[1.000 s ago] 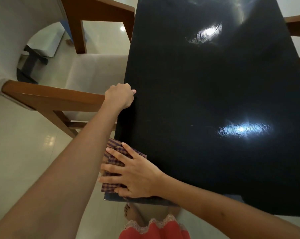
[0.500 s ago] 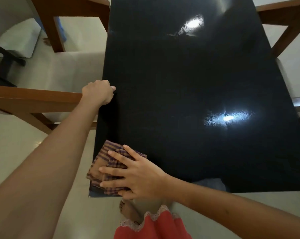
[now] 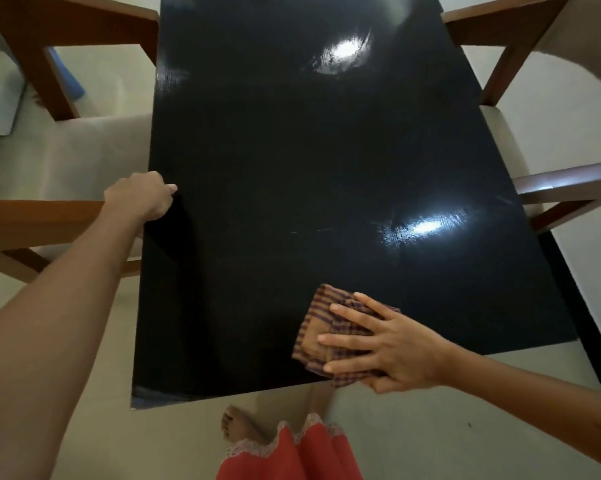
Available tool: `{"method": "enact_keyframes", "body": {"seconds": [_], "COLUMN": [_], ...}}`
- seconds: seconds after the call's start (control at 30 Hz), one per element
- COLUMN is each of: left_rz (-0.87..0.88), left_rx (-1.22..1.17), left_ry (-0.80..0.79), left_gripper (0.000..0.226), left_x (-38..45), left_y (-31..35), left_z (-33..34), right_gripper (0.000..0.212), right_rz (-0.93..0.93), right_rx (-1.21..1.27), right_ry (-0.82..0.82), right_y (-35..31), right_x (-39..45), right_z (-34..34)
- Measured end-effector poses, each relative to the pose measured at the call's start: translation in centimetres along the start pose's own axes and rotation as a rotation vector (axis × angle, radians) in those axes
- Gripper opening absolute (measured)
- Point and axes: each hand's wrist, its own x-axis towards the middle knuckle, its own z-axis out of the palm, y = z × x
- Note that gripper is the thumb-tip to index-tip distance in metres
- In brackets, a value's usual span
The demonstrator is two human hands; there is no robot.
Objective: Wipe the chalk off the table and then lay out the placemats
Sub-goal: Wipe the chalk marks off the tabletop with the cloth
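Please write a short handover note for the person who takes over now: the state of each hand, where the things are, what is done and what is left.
Left hand: grips the left edge of the table, fingers curled over it.
Right hand: fingers straight and spread, pressing the cloth flat on the table near its near edge, right of middle.
Done: most of the dark top looks free of chalk.
Left: a few faint pale streaks show near the middle, left of the bright reflection; wipe them. No placemats are in view, so laying them out is still to do.
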Motion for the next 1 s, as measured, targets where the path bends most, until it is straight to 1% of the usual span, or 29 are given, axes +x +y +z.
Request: {"method": "enact_keyframes", "body": {"seconds": [0.13,0.3,0.43,0.53,0.7,0.87,1.0], "left_rz": [-0.022,-0.034,-0.048,-0.059,-0.055,-0.059,-0.060], "left_rx": [-0.013,-0.011,-0.018,-0.028,-0.012,-0.037,-0.026], "left_ry": [-0.021,-0.010,0.009,0.038,0.051,0.059,0.050], "left_gripper": [0.039,0.041,0.045,0.050,0.058,0.059,0.060], "left_x": [0.4,0.9,1.0,0.9,0.8,0.6,0.5], "left_y": [-0.2,0.0,-0.2,-0.4,-0.4,-0.5,-0.3], "left_z": [0.3,0.3,1.0,1.0,1.4,1.3,1.4], "right_gripper": [0.060,0.063,0.059,0.057,0.054,0.051,0.052], "right_rz": [0.061,0.181,0.221,0.204,0.229,0.228,0.319], "right_rx": [-0.046,-0.117,-0.134,-0.141,-0.050,0.053,0.080], "right_ry": [-0.023,-0.041,-0.031,-0.030,0.023,0.089,0.136], "right_y": [2.2,4.6,4.5,4.9,6.0,8.7,10.8], "right_x": [-5.2,-11.5,-12.3,-12.1,-8.9,-0.5,5.6], "right_z": [1.6,3.0,3.9,3.7,2.5,0.0,-1.1]}}
